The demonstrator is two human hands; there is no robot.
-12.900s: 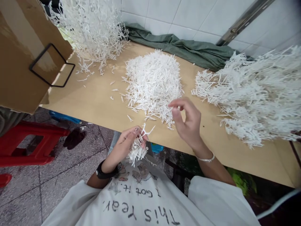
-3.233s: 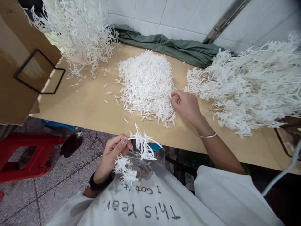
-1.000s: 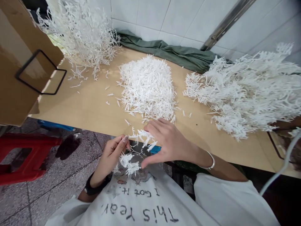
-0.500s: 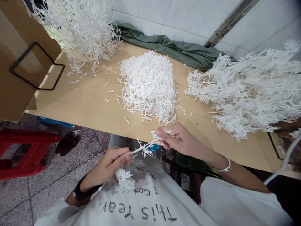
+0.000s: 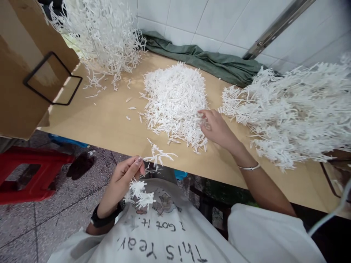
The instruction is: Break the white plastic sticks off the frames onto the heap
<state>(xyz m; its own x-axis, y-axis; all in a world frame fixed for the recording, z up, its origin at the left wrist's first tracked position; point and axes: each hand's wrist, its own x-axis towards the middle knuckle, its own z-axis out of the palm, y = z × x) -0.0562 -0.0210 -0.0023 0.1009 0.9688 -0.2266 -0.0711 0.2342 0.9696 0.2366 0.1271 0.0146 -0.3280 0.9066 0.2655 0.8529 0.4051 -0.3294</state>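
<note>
My left hand (image 5: 127,173) pinches a white branched sprig (image 5: 159,155) near the table's front edge, its twigs pointing up and right. More white tufts (image 5: 138,191) hang below the same hand, in front of the shirt. My right hand (image 5: 215,128) is over the right edge of a pile of small white pieces (image 5: 175,98), its fingers apart and curved. Nothing can be made out between those fingers.
Tall white branches (image 5: 104,40) stand at the back left, and a large heap of them (image 5: 298,113) lies right. A cardboard box (image 5: 33,73), a black wire frame (image 5: 74,89), green cloth (image 5: 208,60) and a red stool (image 5: 33,175) are around.
My right hand has let go of the sprig's tip and moved up and forward to the pile. My left hand, still with the sprig, has shifted slightly left and up.
</note>
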